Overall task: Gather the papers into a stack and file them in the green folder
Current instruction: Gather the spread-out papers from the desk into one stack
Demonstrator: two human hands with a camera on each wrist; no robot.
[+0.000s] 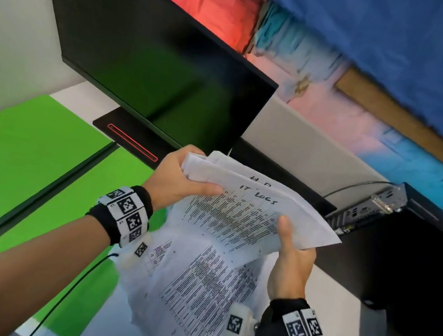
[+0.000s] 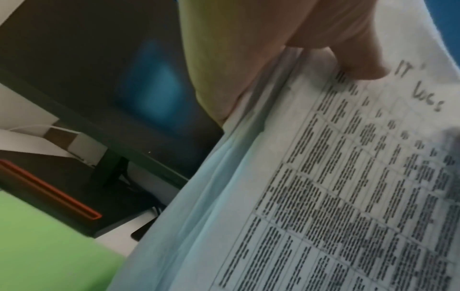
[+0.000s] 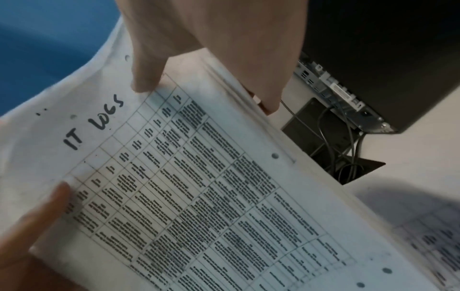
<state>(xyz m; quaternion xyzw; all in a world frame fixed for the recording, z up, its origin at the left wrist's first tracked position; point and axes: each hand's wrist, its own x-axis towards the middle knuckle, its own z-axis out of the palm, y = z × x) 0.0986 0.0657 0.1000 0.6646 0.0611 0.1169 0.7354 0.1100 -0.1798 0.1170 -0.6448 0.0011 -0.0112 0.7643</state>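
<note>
While both hands grip it, the stack of papers (image 1: 237, 224) hangs in the air above the white desk (image 1: 339, 301), top sheet handwritten "IT LOGS". Head view: left hand (image 1: 179, 181) pinches the stack's far left corner, thumb on top, fingers hidden beneath. Right hand (image 1: 290, 264) pinches the right edge, thumb on the printed table, fingers underneath. More printed sheets sag below the stack. Only this view shows the green folder (image 1: 7, 165), lying open and flat at the desk's left side, dark spine down its middle, apart from the papers. Monitor (image 1: 149, 66) stands behind on a black base with red trim; small computer (image 1: 370, 206) with a cable at the desk's back right. Marker bands on both wrists. Blue and red blurred wall behind.

Left wrist view: thumb (image 2: 358, 65) pressed on the top sheet beside the "IT" writing, several sheet edges fanned below it. Rest of the fingers out of sight. Green folder corner (image 2: 44, 246) at lower left, monitor base (image 2: 49, 189) above it. Blurred.

Right wrist view: right thumb (image 3: 147, 67) on the sheet's top margin, one fingertip (image 3: 268, 94) curled round the stack's edge. Left thumb (image 3: 49, 204) enters at lower left. Punch holes along the paper margin show only here. Also only here: cable cutout (image 3: 343, 157) in the desk beside the computer's rear ports (image 3: 333, 94).
</note>
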